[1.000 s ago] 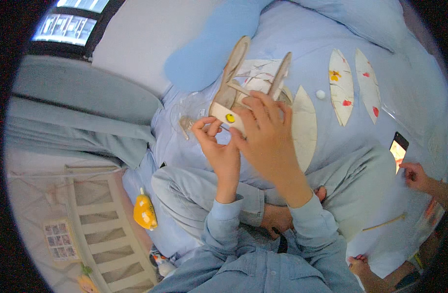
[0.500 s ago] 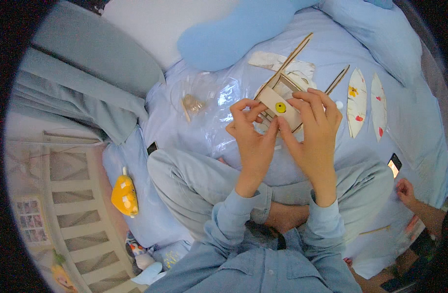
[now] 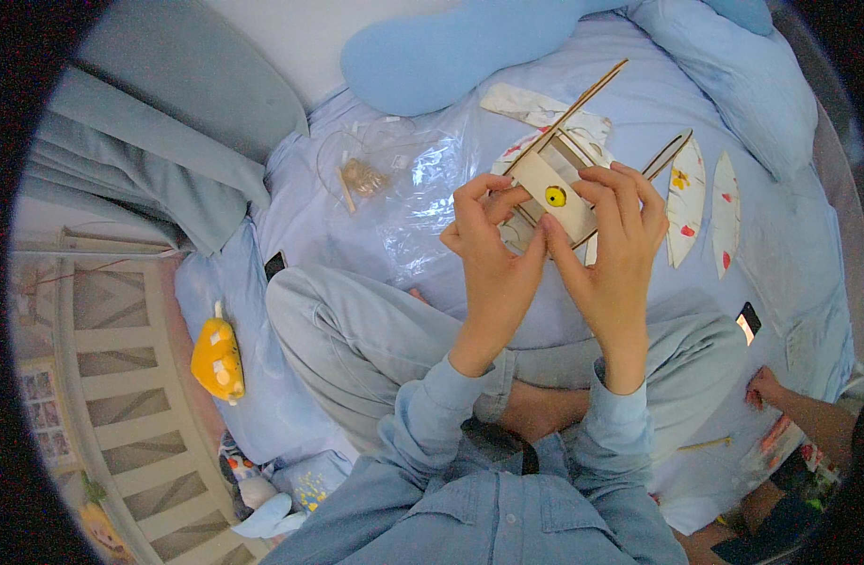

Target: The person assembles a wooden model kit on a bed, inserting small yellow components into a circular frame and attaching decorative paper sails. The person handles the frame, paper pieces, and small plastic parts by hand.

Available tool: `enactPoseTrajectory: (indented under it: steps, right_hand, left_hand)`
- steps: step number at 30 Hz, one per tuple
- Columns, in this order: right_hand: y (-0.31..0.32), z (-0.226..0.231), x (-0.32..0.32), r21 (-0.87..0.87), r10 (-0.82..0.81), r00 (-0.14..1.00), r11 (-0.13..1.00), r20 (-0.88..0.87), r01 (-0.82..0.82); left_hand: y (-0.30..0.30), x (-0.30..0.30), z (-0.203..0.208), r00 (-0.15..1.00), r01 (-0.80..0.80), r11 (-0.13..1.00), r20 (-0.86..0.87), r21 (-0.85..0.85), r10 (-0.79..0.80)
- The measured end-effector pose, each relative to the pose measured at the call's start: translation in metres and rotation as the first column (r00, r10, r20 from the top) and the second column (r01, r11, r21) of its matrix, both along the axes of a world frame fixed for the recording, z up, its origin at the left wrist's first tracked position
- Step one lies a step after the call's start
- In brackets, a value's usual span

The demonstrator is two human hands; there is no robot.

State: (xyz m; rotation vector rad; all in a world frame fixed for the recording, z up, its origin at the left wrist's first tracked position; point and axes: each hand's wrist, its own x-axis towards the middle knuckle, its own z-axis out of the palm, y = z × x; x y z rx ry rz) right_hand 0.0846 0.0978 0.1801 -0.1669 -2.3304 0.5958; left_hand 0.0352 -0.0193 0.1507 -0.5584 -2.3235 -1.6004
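Over the bed, both hands hold a light wooden frame [image 3: 582, 224], a small open box with two long thin wooden strips sticking out at its far side. A yellow disc with a dark centre [image 3: 555, 196] sits on the flat panel facing up. My left hand [image 3: 496, 240] pinches the panel's left edge, thumb at the near edge. On the opposite side, my right hand [image 3: 615, 235] grips with bent fingers on top and its thumb close to the left thumb. White patterned pieces [image 3: 521, 102] lie behind the frame, partly hidden by it.
Two leaf-shaped patterned pieces [image 3: 684, 202] lie to the right, and a clear plastic bag [image 3: 432, 188] to the left beside a tan bundle [image 3: 361, 177]. A lit phone [image 3: 748, 323] rests near another person's hand [image 3: 763, 386]. A yellow plush toy [image 3: 218, 361] sits at left.
The whole view has shifted slightly. My hands keep their grip, and the wooden frame appears a little turned. The other person's hand has moved slightly.
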Motion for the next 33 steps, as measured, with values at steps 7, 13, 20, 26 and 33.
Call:
enactPoseTrajectory:
  steps: [7,13,20,26,33]
  right_hand:
    - [0.004,0.001,0.002,0.0,0.019,1.0,1.0,-0.021,-0.019]
    - [0.004,0.002,0.004,-0.006,0.028,0.999,1.0,-0.021,-0.028]
    - [0.004,0.001,0.005,-0.01,0.02,1.0,1.0,-0.02,-0.02]
    - [0.002,0.004,0.004,-0.029,0.008,1.0,1.0,-0.017,-0.008]
    - [0.003,0.004,0.005,0.042,0.02,1.0,0.999,0.011,-0.02]
  left_hand:
    - [0.003,0.001,0.004,0.994,-0.112,0.991,-0.009,-0.074,0.112]
    - [0.007,0.006,0.017,0.983,-0.182,0.967,0.006,-0.18,0.186]
    - [0.011,0.007,0.015,0.987,-0.163,0.984,0.005,-0.078,0.164]
    - [0.01,0.006,0.008,0.991,-0.135,0.991,0.015,-0.006,0.136]
    - [0.008,0.005,0.006,0.996,-0.086,0.996,0.037,0.032,0.085]
